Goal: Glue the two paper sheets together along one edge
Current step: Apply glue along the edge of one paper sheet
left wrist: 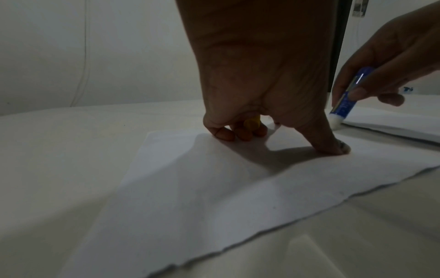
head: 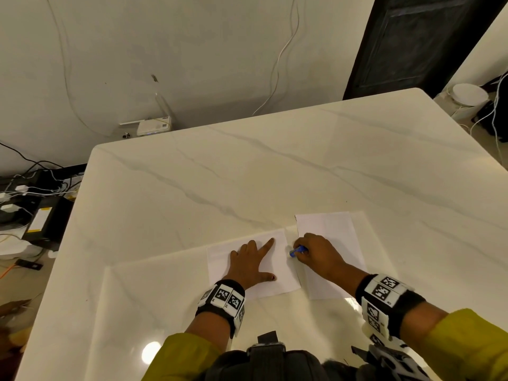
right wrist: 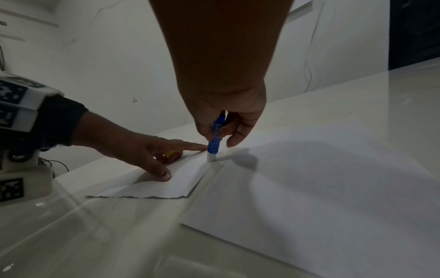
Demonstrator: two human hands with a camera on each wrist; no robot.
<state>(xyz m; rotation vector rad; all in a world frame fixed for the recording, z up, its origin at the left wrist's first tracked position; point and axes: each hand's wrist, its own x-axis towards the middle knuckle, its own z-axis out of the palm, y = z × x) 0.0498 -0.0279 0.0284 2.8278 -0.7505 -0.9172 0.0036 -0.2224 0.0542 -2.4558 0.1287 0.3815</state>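
Observation:
Two white paper sheets lie side by side on the marble table [head: 247,174]. My left hand [head: 251,261] presses the left sheet [head: 283,268] [left wrist: 214,197] [right wrist: 176,184] flat with its index finger and thumb, while its other fingers curl around a small yellow cap [left wrist: 252,121] [right wrist: 170,153]. My right hand [head: 316,254] [right wrist: 226,105] grips a blue glue stick [head: 297,251] [left wrist: 347,96] [right wrist: 215,137]. The stick's white tip [left wrist: 334,122] [right wrist: 211,158] touches down at the left sheet's right edge, in the narrow gap before the right sheet [head: 338,232] [right wrist: 309,188].
The table's left edge [head: 68,229] drops to a floor with cables, chargers and a black box [head: 46,224]. A white router [head: 154,125] sits on the floor by the wall. A dark door [head: 420,42] and a round white object [head: 468,94] stand at the back right.

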